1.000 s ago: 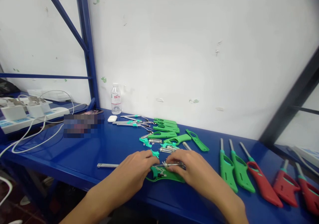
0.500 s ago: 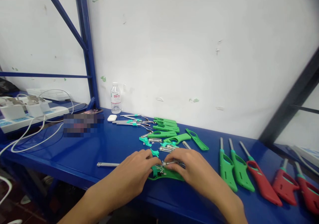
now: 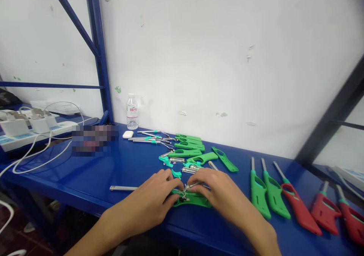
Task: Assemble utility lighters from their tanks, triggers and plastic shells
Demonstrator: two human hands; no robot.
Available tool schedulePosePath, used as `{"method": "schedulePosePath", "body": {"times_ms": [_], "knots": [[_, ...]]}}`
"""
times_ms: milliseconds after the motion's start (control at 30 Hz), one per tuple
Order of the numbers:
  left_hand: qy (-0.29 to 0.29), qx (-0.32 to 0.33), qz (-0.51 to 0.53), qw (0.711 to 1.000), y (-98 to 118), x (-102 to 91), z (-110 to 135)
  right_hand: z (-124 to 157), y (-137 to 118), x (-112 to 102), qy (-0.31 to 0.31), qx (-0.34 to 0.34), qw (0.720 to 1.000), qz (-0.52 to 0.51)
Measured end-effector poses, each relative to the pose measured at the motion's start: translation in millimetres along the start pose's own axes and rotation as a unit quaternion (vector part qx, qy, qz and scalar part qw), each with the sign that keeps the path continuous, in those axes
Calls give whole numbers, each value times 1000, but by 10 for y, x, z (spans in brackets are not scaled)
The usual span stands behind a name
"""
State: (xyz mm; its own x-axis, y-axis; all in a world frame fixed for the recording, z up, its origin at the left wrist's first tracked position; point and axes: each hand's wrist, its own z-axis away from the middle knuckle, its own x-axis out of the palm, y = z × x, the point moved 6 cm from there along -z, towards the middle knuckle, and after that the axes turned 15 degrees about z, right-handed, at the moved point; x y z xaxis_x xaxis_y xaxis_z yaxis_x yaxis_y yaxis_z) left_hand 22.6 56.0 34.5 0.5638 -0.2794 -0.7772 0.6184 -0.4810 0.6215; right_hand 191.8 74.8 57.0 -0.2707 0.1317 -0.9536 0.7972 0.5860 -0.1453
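Near the table's front edge lies an opened green lighter shell (image 3: 200, 200), with thin wires (image 3: 183, 193) and a small black part at its left end. My left hand (image 3: 156, 195) is closed at that end, thumb and index finger gripping the lighter. A metal lighter tube (image 3: 123, 188) sticks out to the left from under this hand. Over the shell's right part, my right hand (image 3: 220, 189) pinches a small clear gas tank (image 3: 195, 186), its tip close to my left index finger. Just behind the hands are a loose teal trigger piece (image 3: 176, 174) and several gas tanks (image 3: 188, 170).
Several green shell halves (image 3: 189, 146) and wired metal tubes (image 3: 150, 139) lie toward the wall. To the right are green lighters (image 3: 274, 199) and red lighters (image 3: 303, 212). A water bottle (image 3: 132, 112), white case (image 3: 127, 134) and power strip (image 3: 65, 129) are at left.
My left thumb has moved up onto the lighter's left end, covering the teal part that showed there. The gas tank stays in my right hand, nearly in place.
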Motion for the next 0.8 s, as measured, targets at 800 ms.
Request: {"method": "schedulePosePath", "body": {"times_ms": [800], "knots": [[76,54,39,995,-77,12,-127,-6,-32,-39,31,-20,999,-7]]}}
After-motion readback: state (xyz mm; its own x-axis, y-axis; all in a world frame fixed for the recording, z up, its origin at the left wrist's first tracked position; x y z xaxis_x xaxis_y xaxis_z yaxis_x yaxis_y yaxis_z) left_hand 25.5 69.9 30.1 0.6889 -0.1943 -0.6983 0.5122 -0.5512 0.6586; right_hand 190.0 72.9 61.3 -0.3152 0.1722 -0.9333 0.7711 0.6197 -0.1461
